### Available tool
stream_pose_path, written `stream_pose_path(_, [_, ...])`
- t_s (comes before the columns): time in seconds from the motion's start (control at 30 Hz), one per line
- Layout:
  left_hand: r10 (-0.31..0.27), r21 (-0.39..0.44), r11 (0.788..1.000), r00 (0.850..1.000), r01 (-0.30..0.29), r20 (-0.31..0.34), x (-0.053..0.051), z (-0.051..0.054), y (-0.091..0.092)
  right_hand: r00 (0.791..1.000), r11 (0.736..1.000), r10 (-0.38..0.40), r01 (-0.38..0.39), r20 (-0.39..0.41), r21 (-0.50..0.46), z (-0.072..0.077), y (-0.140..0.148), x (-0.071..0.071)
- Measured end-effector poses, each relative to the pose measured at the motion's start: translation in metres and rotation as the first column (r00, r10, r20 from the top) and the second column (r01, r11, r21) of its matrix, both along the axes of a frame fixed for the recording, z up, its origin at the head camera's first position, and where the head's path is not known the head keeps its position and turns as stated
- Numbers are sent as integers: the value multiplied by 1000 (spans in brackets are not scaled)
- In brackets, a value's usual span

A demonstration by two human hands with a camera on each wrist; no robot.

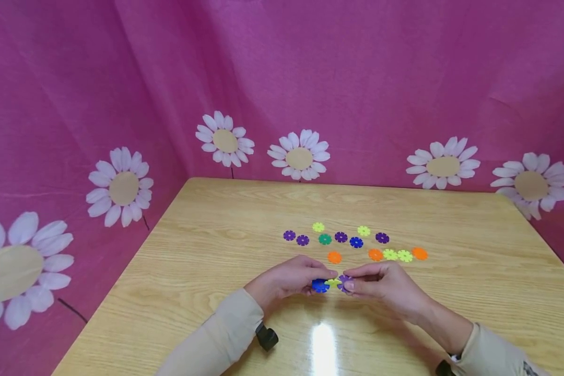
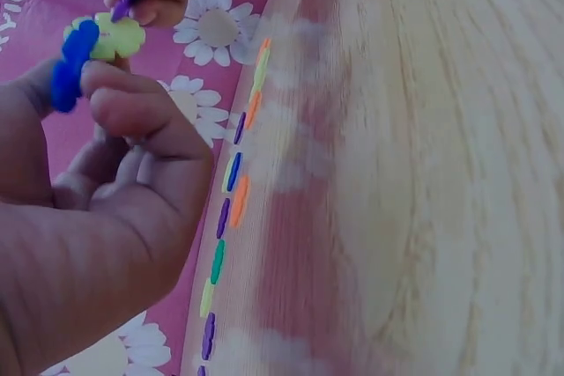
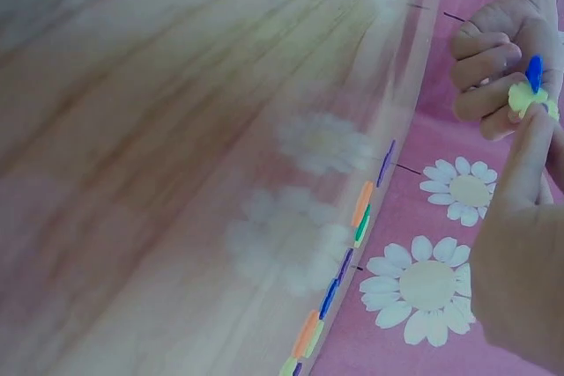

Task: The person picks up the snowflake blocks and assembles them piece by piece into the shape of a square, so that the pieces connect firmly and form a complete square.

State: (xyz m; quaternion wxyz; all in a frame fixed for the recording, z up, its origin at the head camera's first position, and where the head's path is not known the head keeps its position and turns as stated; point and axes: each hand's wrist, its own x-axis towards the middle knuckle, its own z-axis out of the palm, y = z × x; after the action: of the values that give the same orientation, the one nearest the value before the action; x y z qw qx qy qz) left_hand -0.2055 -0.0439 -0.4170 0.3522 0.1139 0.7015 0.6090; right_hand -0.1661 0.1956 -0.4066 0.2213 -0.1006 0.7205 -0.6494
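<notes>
Carefully, with my left hand (image 1: pixel 293 277) pinching the blue disc (image 1: pixel 320 286) and my right hand (image 1: pixel 390 287) gripping the purple disc (image 1: pixel 342 282), I should square purple against the yellow disc (image 2: pixel 128 39) between these 2, above the table (image 1: pixel 192 250), pressing gently.

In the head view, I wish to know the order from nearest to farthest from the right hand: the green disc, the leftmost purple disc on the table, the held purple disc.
1. Held purple disc: pinched by the right hand.
2. Green disc: on the table, beyond the hand and to its left.
3. Leftmost purple disc: farther left on the table.
</notes>
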Motion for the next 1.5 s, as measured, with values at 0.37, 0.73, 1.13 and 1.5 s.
stream_pose_path(0.37, [-58,5,998,998,59,-30,1,-1,4,998,998,64,-64,3,-17,1,-3,-2])
stream_pose_path(0.73, [-47,-42,998,993,42,-109,-1,-2,1,999,998,21,-23,37,64,6,-3,-10])
stream_pose_path(1.13, [-35,-19,999,997,34,-66,-1,-3,0,997,970,56,-43,-49,239,-5,-1,-38])
stream_pose_path(1.5, [-30,-8,1000,999,30,-26,0,-5,-4,887,809,212,75,-409,582,-11,-13,-57])
